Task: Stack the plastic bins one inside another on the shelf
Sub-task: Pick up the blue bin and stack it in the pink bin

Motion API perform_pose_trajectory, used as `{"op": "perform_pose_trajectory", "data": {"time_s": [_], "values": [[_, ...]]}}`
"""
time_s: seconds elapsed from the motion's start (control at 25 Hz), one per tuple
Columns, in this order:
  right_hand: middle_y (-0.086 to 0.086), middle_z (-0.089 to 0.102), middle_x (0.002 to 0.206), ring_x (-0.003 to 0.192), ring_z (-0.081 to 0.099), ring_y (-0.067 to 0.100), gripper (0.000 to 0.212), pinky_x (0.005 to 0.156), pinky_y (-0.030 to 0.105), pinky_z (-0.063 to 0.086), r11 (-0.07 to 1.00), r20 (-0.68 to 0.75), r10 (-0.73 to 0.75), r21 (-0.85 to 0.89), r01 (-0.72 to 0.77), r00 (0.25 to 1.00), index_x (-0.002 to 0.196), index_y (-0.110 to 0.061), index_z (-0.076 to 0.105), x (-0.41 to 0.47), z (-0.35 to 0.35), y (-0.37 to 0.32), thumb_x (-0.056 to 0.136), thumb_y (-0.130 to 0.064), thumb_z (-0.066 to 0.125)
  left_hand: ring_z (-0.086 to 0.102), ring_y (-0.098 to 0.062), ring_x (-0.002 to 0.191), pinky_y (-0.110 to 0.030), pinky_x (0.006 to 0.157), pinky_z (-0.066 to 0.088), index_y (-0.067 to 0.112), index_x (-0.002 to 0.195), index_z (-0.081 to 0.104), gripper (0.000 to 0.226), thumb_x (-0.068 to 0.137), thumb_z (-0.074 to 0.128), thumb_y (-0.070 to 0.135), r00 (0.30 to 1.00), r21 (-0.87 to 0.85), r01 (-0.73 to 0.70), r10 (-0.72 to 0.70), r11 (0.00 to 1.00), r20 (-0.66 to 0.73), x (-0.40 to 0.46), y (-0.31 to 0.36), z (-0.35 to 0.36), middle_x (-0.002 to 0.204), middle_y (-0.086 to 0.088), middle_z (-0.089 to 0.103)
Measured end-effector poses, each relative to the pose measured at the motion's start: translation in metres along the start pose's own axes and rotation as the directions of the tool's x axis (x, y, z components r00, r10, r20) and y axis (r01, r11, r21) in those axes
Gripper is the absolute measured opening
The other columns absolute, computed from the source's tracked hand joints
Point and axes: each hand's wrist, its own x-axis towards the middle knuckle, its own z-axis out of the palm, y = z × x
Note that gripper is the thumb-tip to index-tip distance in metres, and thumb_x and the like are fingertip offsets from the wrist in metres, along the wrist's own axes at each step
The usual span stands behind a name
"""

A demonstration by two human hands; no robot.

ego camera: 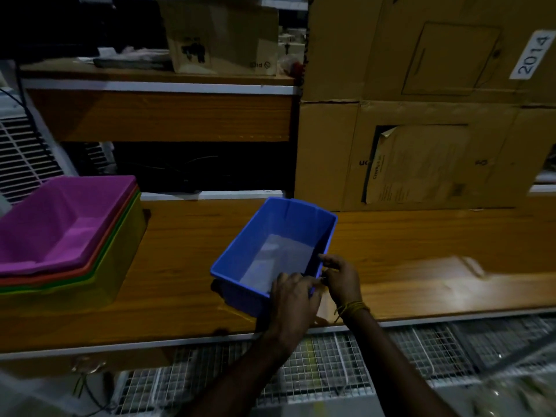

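Observation:
A blue plastic bin (270, 251) sits in the middle of the wooden shelf (421, 251), tilted a little, its open top facing up. My left hand (293, 302) grips its near rim at the corner. My right hand (341, 278) holds the same corner from the right side, fingers on the rim. At the left of the shelf stands a stack of nested bins (69, 236): a purple one on top, then red, green and a yellow-green one at the bottom.
Large cardboard boxes (421, 130) stand at the back right of the shelf. An upper shelf (156, 85) carries a smaller box and papers. Wire mesh racks (331, 365) lie below the shelf's front edge. A white grille (24, 158) leans at the far left.

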Motion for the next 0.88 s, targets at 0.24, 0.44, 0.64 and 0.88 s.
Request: {"op": "perform_pose_trajectory", "data": {"time_s": [0.24,0.44,0.64,0.88], "values": [[0.016,0.032,0.155,0.139,0.036,0.033,0.030,0.105,0.041,0.044,0.774,0.138,-0.284,-0.550,0.312,0.949,0.117,-0.024,0.068,0.002,0.005,0.001,0.092,-0.008,0.062,0.055,-0.022,0.101,-0.039,0.088,0.038,0.031,0.106,0.069,0.024,0.090,0.053,0.037,0.997,0.236,0.051,-0.038,0.970,-0.060,-0.003,-0.027,-0.028,0.100,0.006,0.070],[0.011,0.047,0.146,0.138,0.040,0.033,0.035,0.108,0.048,0.041,0.588,0.248,-0.324,-0.703,0.400,0.913,0.121,-0.029,0.065,0.019,0.005,-0.007,0.088,-0.016,0.066,0.059,-0.017,0.102,-0.035,0.088,0.042,0.034,0.105,0.070,0.023,0.085,0.061,0.026,0.964,0.175,0.222,-0.188,0.959,-0.189,-0.005,-0.073,-0.049,0.106,0.012,0.069],[0.011,0.063,0.117,0.110,0.058,0.029,0.029,0.092,0.040,0.053,0.645,0.205,-0.347,-0.656,0.392,0.915,0.118,-0.017,0.066,0.025,-0.003,-0.007,0.090,-0.010,0.061,0.058,-0.027,0.105,-0.038,0.088,0.049,0.023,0.106,0.070,0.027,0.088,0.056,0.009,0.904,0.001,0.340,-0.327,0.940,-0.275,0.009,-0.101,-0.053,0.110,-0.004,0.066],[0.011,0.053,0.120,0.105,0.058,0.026,0.029,0.086,0.047,0.056,0.765,0.098,-0.434,-0.486,0.423,0.896,0.120,-0.017,0.064,0.000,0.010,-0.001,0.092,-0.011,0.060,0.024,-0.032,0.139,-0.044,0.108,0.039,0.034,0.144,0.034,0.051,0.095,0.049,0.034,0.963,0.167,0.267,-0.268,0.949,-0.021,0.012,-0.052,-0.020,0.155,-0.009,0.023]]}}
